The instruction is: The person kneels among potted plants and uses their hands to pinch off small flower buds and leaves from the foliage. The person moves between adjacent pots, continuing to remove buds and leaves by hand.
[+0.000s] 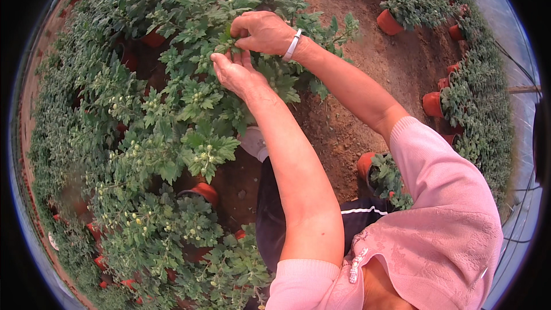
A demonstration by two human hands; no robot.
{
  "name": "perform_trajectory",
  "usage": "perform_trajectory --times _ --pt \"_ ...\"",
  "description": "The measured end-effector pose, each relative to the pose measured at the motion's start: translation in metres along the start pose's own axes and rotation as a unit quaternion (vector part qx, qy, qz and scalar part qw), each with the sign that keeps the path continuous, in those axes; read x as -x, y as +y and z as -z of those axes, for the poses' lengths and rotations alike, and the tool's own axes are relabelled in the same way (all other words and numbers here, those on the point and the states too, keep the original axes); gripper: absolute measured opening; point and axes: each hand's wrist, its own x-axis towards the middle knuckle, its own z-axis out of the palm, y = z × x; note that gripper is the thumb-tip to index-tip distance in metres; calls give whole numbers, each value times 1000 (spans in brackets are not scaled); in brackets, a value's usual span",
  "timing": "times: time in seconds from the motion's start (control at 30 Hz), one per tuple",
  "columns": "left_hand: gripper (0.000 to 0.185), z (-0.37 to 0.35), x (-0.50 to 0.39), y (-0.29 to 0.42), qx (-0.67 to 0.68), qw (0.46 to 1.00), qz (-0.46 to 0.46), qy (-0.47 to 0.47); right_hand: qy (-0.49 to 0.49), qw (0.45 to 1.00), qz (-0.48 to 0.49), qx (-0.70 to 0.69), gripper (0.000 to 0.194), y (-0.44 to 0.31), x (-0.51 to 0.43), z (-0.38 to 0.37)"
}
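Both of my hands meet at the top of a leafy chrysanthemum plant (202, 94) with small green buds. My right hand (264, 32), a white band on its wrist, pinches at a budded shoot (224, 45) with thumb and forefinger. Just below it, my left hand (236, 73) is cupped palm up around the same shoot, its thumb to the left and fingers curled up on the right. Leaves and the right hand hide part of the stem and the left fingertips.
Potted plants crowd the left, among them a red pot (204, 193) near my leg. Bare soil (331, 129) runs along the right, with a tipped red pot (366, 165) beside me. More tilted pots (432, 104) line plastic sheeting (523, 82). My shoe (254, 142) stands under the foliage.
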Motion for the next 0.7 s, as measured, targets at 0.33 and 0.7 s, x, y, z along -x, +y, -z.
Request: perform_trajectory --times 0.33,0.7 --pt "42 3 1 0 -25 1000 8 -12 -114 983 -136 -47 29 -6 6 0" --pt "40 3 -1 -4 -53 999 -6 -1 -171 954 -200 -144 42 4 -4 17"
